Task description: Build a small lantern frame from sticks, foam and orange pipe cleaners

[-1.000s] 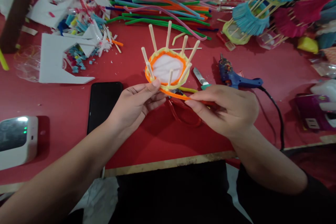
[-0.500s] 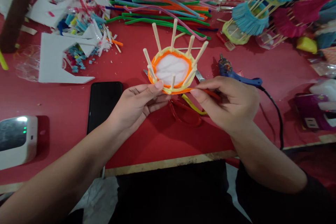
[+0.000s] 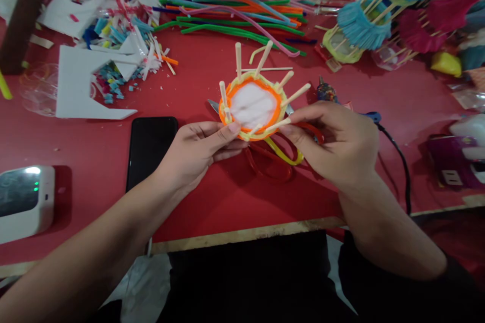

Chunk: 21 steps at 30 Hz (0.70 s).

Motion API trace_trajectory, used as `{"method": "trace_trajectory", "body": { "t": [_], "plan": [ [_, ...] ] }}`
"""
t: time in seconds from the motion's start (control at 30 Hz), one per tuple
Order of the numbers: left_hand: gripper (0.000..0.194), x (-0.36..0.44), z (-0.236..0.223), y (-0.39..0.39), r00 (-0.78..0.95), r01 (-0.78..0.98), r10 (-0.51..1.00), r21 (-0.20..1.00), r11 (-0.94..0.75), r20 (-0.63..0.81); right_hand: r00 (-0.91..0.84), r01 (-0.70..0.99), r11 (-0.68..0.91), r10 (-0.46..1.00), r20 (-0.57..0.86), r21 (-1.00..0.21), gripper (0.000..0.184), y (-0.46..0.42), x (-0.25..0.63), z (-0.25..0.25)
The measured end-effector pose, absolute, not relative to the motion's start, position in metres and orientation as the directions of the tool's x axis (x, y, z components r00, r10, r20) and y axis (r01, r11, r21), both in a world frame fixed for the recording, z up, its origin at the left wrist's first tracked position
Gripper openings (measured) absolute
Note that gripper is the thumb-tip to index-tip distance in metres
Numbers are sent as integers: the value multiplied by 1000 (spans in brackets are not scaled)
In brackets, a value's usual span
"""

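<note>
A small round basket-like piece (image 3: 253,106) has a white base, upright wooden sticks round its rim, and yellow and orange pipe cleaner woven between them. My left hand (image 3: 208,144) is closed on its lower left rim, thumb on top and fingers underneath. At the lower right rim, my right hand (image 3: 333,141) pinches by a stick's tip, with the loose orange pipe cleaner (image 3: 316,130) bending out behind the fingers. Scissors with red and yellow handles (image 3: 286,157) lie on the table beneath, partly hidden by the piece.
Several coloured pipe cleaners (image 3: 235,10) lie at the back. Foam offcuts (image 3: 76,81) and scraps are at the left, near a black phone (image 3: 151,149). A glue gun (image 3: 328,91) lies behind my right hand. Blue tiered models (image 3: 364,25) stand at the back right.
The piece has shifted slightly right and tipped, so its sticks lean differently. My right fingers have moved up a little along the rim, and the orange pipe cleaner now bends outward behind them.
</note>
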<state>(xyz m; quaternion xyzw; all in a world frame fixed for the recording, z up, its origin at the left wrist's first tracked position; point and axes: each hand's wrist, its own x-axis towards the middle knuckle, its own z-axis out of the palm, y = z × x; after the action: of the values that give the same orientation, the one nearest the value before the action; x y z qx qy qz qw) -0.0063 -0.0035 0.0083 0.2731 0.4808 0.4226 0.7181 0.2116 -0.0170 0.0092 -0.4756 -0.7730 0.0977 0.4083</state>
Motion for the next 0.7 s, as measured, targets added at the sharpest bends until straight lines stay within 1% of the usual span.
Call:
{"method": "trace_trajectory", "body": {
  "t": [0.07, 0.13, 0.27, 0.37, 0.53, 0.7],
  "plan": [
    [19, -7, 9, -3, 179, -327, 863, 798, 506, -473, -192, 620, 508, 837, 512, -598, 6, -16, 214, 7],
    [18, -8, 10, -3, 198, -300, 844, 789, 536, -499, -222, 586, 509, 849, 479, -631, 9, -15, 217, 7],
    [16, -12, 9, 0, 273, -248, 800, 764, 595, -534, -345, 562, 541, 841, 417, -626, 15, -11, 223, 10],
    [14, -14, 9, 1, 295, -253, 788, 751, 610, -540, -380, 565, 523, 851, 362, -638, 19, -11, 225, 11],
    [12, -12, 10, 3, 314, -293, 775, 721, 628, -548, -346, 509, 490, 869, 353, -708, 20, -14, 221, 10],
    [15, -8, 11, 3, 238, -371, 804, 714, 594, -545, -278, 516, 432, 901, 332, -740, 20, -18, 210, 11]
  ]
}}
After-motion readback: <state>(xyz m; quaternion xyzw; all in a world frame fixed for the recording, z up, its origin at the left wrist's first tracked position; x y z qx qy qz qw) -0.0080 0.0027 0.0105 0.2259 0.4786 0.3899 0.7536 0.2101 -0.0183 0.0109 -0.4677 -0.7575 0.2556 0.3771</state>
